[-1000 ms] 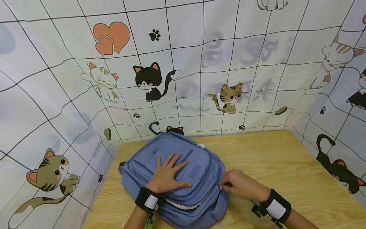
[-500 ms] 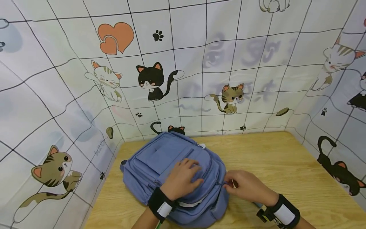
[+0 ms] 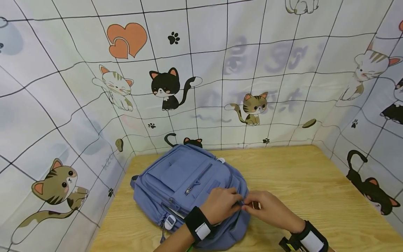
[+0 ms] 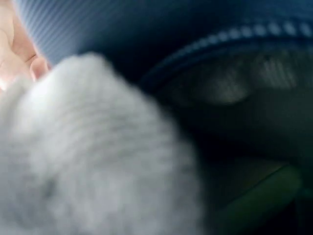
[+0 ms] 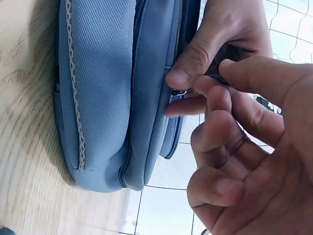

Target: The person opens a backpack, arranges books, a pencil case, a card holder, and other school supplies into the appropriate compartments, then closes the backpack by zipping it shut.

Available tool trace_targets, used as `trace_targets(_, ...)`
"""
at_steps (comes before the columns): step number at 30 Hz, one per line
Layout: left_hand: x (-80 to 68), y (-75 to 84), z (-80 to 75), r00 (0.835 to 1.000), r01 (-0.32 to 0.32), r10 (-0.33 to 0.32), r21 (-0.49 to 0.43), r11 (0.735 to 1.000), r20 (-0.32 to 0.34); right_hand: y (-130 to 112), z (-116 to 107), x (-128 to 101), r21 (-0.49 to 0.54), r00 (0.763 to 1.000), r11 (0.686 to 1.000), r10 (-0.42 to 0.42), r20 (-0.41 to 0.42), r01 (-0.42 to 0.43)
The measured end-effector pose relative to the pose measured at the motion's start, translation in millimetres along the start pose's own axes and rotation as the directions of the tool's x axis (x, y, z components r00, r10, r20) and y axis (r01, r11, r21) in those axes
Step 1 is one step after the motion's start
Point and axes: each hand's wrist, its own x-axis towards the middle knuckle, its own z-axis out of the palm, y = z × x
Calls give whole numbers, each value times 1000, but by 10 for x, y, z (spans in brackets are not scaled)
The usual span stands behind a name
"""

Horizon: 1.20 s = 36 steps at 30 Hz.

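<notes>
A blue backpack (image 3: pixel 189 164) lies on the table with its front pockets facing up. At its right side my left hand (image 3: pixel 220 204) pinches the fabric beside a zipper, its thumb on the bag's edge in the right wrist view. Close against it, my right hand (image 3: pixel 270 210) pinches a dark blue zipper pull (image 5: pixel 218 78) between thumb and index finger. A metal zipper slider (image 5: pixel 178 92) shows just under the left thumb. The left wrist view is blurred; zipper teeth (image 4: pixel 254 30) curve over a dark opening there, with pale ribbed fabric (image 4: pixel 107 147) in front.
The wooden table (image 3: pixel 292 175) extends to the right of the bag. Cat-print cloth walls (image 3: pixel 207 87) stand behind and at both sides. A white buckle charm (image 3: pixel 170 222) hangs at the bag's lower left, near a partly open pocket.
My left hand has left the bag's front, where it lay with spread fingers, and moved right to the zipper edge beside my right hand. The right hand keeps its pinch there.
</notes>
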Motion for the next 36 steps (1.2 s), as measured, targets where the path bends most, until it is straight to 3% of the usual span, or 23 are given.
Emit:
trace_targets(4, -4, -8, 21, 1000, 9, -10, -15, 1000, -16, 79, -62, 78, 34, 1000, 999, 14, -2, -14)
trace_targets(10, -49, -14, -61, 999, 45, -43, -105, 993, 23, 270, -167, 333, -57, 985, 988, 135, -105, -141)
trace_targets(13, -88, 11, -118, 997, 51, -41, -168, 984, 67, 359, -135, 420, -66, 974, 973, 215, -79, -220)
trace_targets(18, -160, 23, -168, 994, 64, -43, -224, 972, 96, 455, -12, 539, 19, 943, 943, 333, 7, -333)
trace_targets(24, -193, 33, -151, 995, 64, -46, -205, 977, 90, 508, 121, 635, 91, 918, 913, 396, 37, -398)
trace_targets(31, -222, 41, -128, 998, 10, 1, -169, 986, 60, 507, 228, 635, 191, 856, 842, 517, -16, -505)
trace_targets(36, -304, 40, -178, 998, -35, 44, -169, 985, 50, 523, 238, 633, 193, 845, 833, 534, -36, -519)
